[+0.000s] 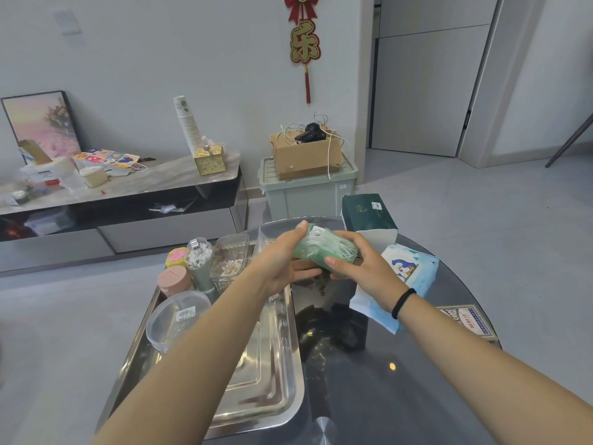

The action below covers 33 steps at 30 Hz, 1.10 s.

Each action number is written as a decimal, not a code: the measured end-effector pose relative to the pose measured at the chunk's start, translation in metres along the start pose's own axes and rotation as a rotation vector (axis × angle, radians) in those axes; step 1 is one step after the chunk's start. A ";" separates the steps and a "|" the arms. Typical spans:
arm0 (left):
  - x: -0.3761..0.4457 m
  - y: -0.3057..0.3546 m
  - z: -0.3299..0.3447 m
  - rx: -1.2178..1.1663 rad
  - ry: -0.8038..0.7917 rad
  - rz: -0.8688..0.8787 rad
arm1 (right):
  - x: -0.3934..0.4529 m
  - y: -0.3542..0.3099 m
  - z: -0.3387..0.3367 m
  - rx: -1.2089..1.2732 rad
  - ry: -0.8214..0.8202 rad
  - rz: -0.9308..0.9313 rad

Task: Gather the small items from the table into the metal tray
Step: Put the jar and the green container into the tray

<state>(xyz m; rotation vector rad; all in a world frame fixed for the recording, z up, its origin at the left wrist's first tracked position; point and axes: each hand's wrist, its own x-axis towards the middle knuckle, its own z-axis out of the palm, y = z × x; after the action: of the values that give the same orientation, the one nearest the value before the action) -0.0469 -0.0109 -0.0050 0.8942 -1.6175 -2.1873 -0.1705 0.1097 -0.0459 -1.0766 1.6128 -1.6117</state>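
— What have you got there?

— A green pack of floss picks (325,250), held up in the air between both hands, above the far right corner of the metal tray (290,374). My left hand (282,264) has its grip curled round the left end, thumb on top; my right hand (362,268) pinches the right end, thumb on the near side, fingers wrapped behind.

— So it is off the counter (401,374)?

— Yes, clear of it, and not yet in the tray.

— Where should it go?

— The far left of the tray is crowded: a pink jar (175,279), a cotton swab holder (200,261), a clear box (229,258), and a round clear lid (176,319) nearer me. The bare steel in the near half looks like the best spot, I judge.

— Any advice to yourself?

— Keep the pack level, since the picks look loose inside and could spill if it is open on top; I cannot tell whether it is sealed. Bring it toward me and left, low over the rim, set it flat, then let go with one hand at a time.

— And after?

— The blue tissue pack (407,271), the dark green pack (369,213) and the card box (471,321) remain on the counter.
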 end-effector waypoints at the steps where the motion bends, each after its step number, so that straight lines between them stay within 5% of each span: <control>1: 0.001 -0.001 0.001 0.023 0.002 0.016 | 0.000 0.001 0.001 -0.031 -0.003 -0.008; 16: -0.002 -0.018 0.006 0.405 0.008 0.191 | -0.006 -0.010 0.001 -0.240 -0.025 -0.066; 33: -0.026 -0.019 -0.003 0.331 -0.174 0.180 | -0.004 -0.015 0.007 -0.119 -0.169 0.201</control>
<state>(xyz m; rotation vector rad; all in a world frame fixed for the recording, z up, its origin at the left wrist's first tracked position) -0.0227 0.0080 -0.0152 0.6194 -2.0979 -1.9547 -0.1608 0.1111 -0.0323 -1.0440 1.6615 -1.2750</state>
